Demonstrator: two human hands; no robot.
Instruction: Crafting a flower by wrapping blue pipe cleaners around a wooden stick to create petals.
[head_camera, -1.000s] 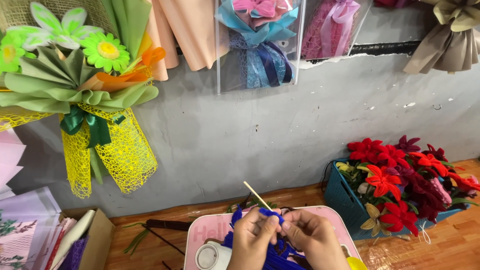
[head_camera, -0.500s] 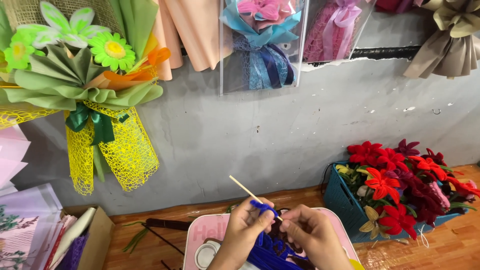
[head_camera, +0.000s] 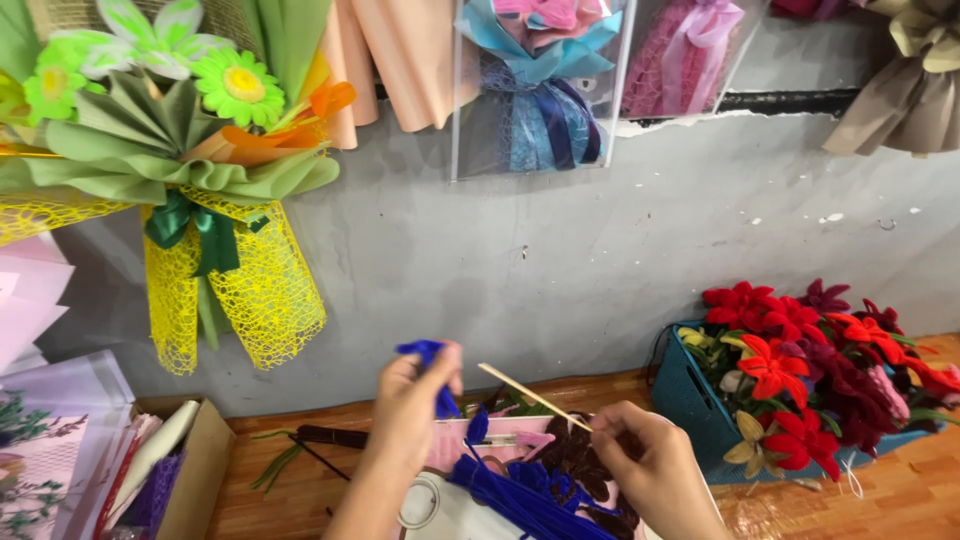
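Nearest, just below and between the 2 hands, a bundle of blue pipe cleaners (head_camera: 520, 495) lies across a pink tray (head_camera: 470, 445), with a roll of clear tape (head_camera: 418, 500) under the left wrist; the left hand (head_camera: 415, 400) is raised and closed, its fingers pinched on a bent blue pipe cleaner (head_camera: 430, 365) whose top loops over the fingertips and whose end hangs down toward the tray; the right hand (head_camera: 645, 460) is well apart from it, to its right and a little lower, fingers clamped on the lower end of a thin wooden stick (head_camera: 530, 395) that slants up and left into the gap between the hands; dark brown fuzzy pieces (head_camera: 575, 460) sit just under the right hand's fingers (what kind they are cannot be told); left of the left hand an open cardboard box (head_camera: 195, 470) holds rolled papers, and black scissors (head_camera: 335, 437) lie on the wooden floor (head_camera: 300, 490) beside it; right of the right hand a teal basket (head_camera: 700, 400) is packed with red, purple and yellow handmade flowers (head_camera: 790, 345); beyond both hands rises a grey wall (head_camera: 520, 250); up on it, above the left hand, hangs a green and yellow mesh bouquet (head_camera: 190, 200), and further right hang other wrapped bouquets (head_camera: 540, 80) in blue and pink.
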